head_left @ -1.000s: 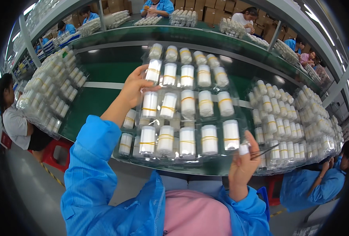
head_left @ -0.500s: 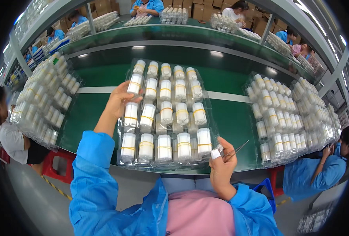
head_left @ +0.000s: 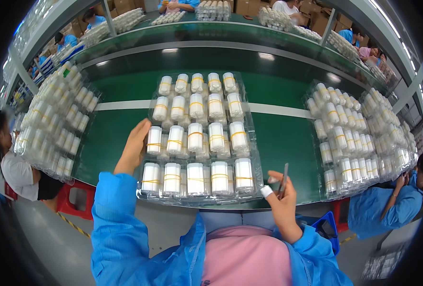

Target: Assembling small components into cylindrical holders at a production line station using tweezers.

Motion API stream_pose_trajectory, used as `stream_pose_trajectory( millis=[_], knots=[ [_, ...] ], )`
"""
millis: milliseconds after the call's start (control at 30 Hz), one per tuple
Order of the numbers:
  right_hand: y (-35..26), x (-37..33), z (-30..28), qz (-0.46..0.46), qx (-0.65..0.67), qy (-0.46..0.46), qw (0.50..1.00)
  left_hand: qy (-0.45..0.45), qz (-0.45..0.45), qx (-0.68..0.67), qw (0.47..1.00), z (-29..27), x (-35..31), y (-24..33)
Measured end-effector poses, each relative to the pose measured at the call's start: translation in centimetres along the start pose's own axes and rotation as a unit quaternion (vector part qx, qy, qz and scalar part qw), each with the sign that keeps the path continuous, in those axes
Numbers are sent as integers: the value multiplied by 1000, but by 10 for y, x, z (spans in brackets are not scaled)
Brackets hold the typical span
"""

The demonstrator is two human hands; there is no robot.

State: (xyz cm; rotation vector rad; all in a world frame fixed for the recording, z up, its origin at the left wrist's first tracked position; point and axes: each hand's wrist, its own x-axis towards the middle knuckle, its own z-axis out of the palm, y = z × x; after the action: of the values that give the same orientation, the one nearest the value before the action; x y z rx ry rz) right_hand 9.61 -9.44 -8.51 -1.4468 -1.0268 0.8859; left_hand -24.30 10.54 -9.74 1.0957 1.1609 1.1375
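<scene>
In front of me, on the green bench, stands a clear plastic tray [head_left: 255,164] filled with rows of white cylinders [head_left: 195,139], each bound by a yellow band. More cylinders show beneath the top ones, so trays seem to be stacked. My left hand [head_left: 135,145] rests along the tray's left edge, fingers stretched out; its inner side is partly hidden. Just off the near right corner, my right hand [head_left: 283,202] grips a pair of tweezers [head_left: 284,178] that points up and away. White coverings wrap its thumb and a fingertip.
Stacked trays of cylinders rise at the left [head_left: 54,119] and right [head_left: 345,138]. A white line [head_left: 120,105] crosses the green bench [head_left: 111,148]. Co-workers sit on both sides and across. A red stool [head_left: 75,200] is at lower left, a blue bin [head_left: 328,229] at lower right.
My left hand has slid from the tray's upper left side down toward me, and its fingers have straightened. My right hand has shifted slightly right, turning the tweezers more upright.
</scene>
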Motion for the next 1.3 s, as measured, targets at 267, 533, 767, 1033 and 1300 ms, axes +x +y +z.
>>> stream_pose_trajectory(
  millis=[267, 533, 767, 1033, 1300],
  knots=[
    [9, 6, -13, 106, 92, -16, 990, -70, -45, -111, 990, 36, -23, 5],
    [19, 10, -48, 91, 121, 128, 980, -114, -62, -109, 986, 111, -5, 1],
    [27, 8, -73, 48, 58, 218, 973, -114, -60, -111, 985, 156, -11, -7],
    [24, -6, -93, 35, 12, 185, 982, -100, -49, -113, 987, 164, -9, -15],
    [2, -7, -106, -271, -188, 275, 903, 10, 324, 467, 822, 144, -102, 11]
  ],
)
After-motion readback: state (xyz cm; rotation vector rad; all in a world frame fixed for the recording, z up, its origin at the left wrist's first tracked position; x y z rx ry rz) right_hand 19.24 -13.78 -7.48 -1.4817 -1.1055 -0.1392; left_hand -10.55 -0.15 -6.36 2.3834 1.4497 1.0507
